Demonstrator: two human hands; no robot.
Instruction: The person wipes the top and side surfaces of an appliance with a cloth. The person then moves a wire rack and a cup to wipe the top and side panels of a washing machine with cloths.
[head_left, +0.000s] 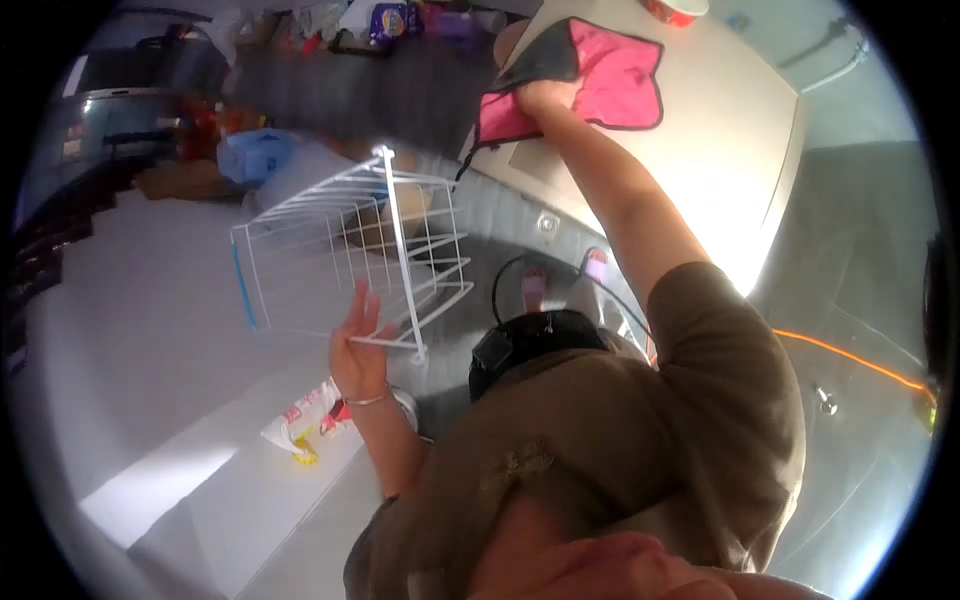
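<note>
My left hand (pixel 362 350) holds a white wire rack (pixel 402 255) by a bar at its near lower corner, with some fingers stretched up beside the wires. The rack is tilted, and a blue strip shows along its far left edge. My right hand (pixel 548 98) reaches far forward onto a pale flat top. It grips a pink cloth (pixel 620 75) with dark edging, and a dark fold of the cloth hides the fingertips.
The cloth lies on a pale-topped cabinet or table (pixel 700 160). A red-and-white tub (pixel 676 10) stands at its back. Left are a blue bag (pixel 255 153) and a white-and-red packet (pixel 305 415) on a pale surface. An orange cable (pixel 850 350) crosses the right side.
</note>
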